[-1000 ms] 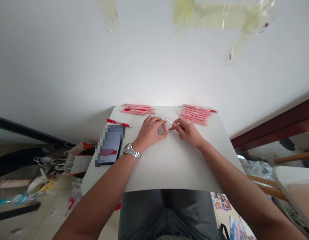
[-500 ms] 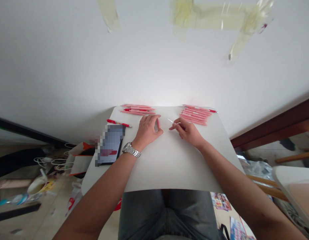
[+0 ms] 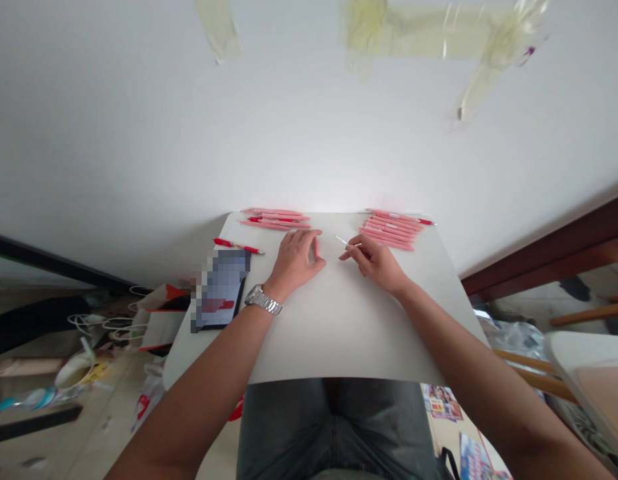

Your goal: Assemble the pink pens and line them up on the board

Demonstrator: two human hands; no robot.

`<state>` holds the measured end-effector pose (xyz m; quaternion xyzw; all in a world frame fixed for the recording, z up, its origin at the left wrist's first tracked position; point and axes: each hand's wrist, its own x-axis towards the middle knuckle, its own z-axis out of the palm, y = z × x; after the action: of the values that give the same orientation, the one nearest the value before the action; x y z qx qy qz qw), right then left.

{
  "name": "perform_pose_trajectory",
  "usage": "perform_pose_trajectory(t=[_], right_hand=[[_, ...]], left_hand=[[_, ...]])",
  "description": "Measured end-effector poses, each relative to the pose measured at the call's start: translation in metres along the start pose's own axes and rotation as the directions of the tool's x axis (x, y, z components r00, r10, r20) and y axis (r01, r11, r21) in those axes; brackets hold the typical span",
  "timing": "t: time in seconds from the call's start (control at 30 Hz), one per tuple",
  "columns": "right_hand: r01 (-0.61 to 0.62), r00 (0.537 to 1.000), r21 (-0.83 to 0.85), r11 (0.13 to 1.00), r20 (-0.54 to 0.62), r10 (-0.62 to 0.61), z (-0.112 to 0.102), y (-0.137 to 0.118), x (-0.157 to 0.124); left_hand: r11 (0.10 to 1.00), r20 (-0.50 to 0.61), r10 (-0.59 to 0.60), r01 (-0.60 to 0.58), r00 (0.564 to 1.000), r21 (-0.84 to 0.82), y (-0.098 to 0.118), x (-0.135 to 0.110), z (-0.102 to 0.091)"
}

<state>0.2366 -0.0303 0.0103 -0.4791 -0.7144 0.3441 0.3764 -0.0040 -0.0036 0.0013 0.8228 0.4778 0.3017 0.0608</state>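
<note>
My left hand (image 3: 295,260), a metal watch on its wrist, is curved over the left middle of the white table (image 3: 333,333). Between its thumb and forefinger shows a short pink pen piece (image 3: 317,247), partly hidden by the fingers. My right hand (image 3: 371,259) pinches a thin pale stick like a pen refill (image 3: 341,240), its tip pointing up and left into the gap between the hands. Beyond my left hand lie several pink pens (image 3: 279,213), a red one among them. Past my right hand is a row of pink pens (image 3: 391,230).
A red pen (image 3: 239,247) rests above a tablet-like device (image 3: 221,290), its screen blurred, at the table's left side. A second red pen (image 3: 427,222) pokes out at the back right. The wall (image 3: 309,133) rises behind the table; a chair (image 3: 529,373) stands to the right.
My right hand has shifted very slightly to the right with the thin stick. My left hand and the pens on the table look the same.
</note>
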Motion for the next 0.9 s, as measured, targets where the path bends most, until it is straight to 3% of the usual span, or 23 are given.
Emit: perform_pose_trajectory(t=[0.9], right_hand=[[-0.016,1.000,0.002,1.000,0.001,0.016,-0.0010,0.0006,0.0010]], left_hand=[[1.000,0.012,0.000,0.000,1.000,-0.026,0.0011,-0.0010,-0.0002]])
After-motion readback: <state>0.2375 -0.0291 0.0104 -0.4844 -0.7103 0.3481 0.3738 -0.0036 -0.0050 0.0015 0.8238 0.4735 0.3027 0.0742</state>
